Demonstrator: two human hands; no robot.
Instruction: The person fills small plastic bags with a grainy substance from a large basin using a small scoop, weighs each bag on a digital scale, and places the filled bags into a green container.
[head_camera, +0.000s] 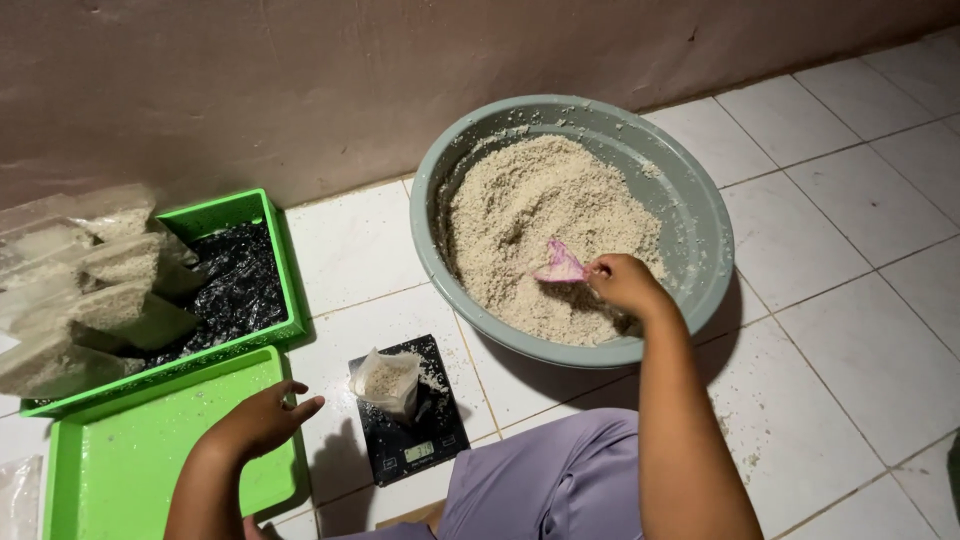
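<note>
Item: small clear bag (388, 380), part-filled with pale crumbly grain, mouth open upward. It stood upright on the black kitchen scale (408, 425), on the white tiled floor (840, 330) in front of me.

Position relative to my hands: the bag lay between them, just to the right of my left hand (262, 420) and well apart from my right hand (622, 284), down and to the left of it. The left was the nearer. Its long axis ran upright.

Left hand: fingers loosely spread, holding nothing, hovering at the edge of the flat green tray (120, 460).

Right hand: closed around the handle of a pink scoop (560, 266), inside the grey-green basin (700, 215) heaped with the same pale grain (530, 215).

Also present: a deeper green crate (275, 255) lined in black, with filled bags (85, 285) stacked on its left side.
</note>
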